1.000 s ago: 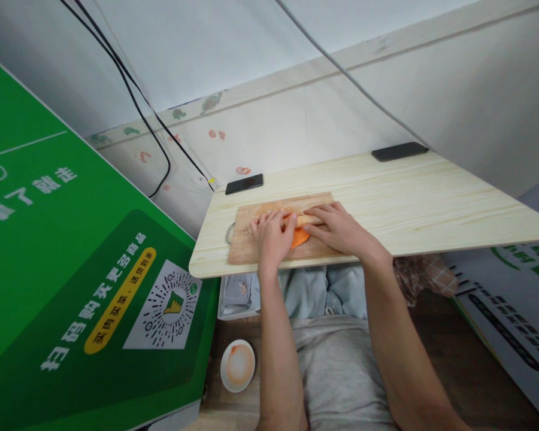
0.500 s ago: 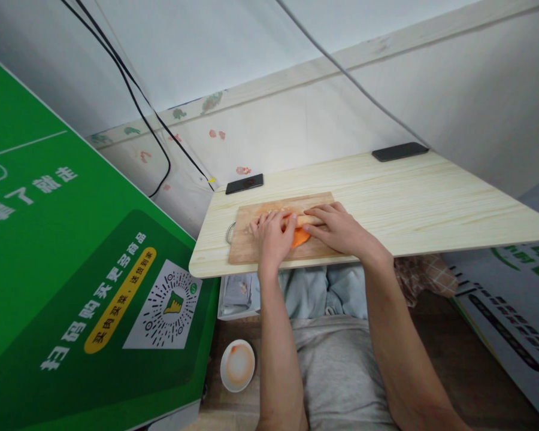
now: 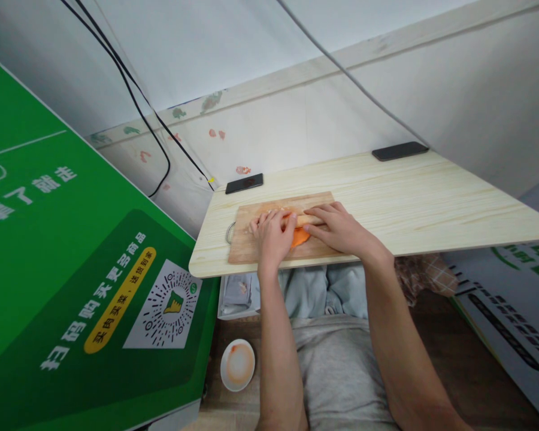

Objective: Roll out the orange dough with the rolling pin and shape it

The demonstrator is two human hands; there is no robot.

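Observation:
Both hands press on a wooden rolling pin (image 3: 309,221) lying across a wooden cutting board (image 3: 245,254). My left hand (image 3: 273,234) curls over the pin's left end, and my right hand (image 3: 336,227) is closed over its right end. A flat piece of orange dough (image 3: 300,237) shows under and in front of the pin; part of it is covered by my left hand and the pin. Orange smears and small crumbs mark the board behind the fingers. A metal ring handle (image 3: 229,232) sticks out from the board's left edge.
The board rests near the front left edge of a pale wood-grain table (image 3: 431,203). Two dark phones (image 3: 244,183) (image 3: 399,151) lie along the wall. Below stand a white bowl (image 3: 238,365) and a white box (image 3: 238,296). A green printed panel (image 3: 94,269) rises at left.

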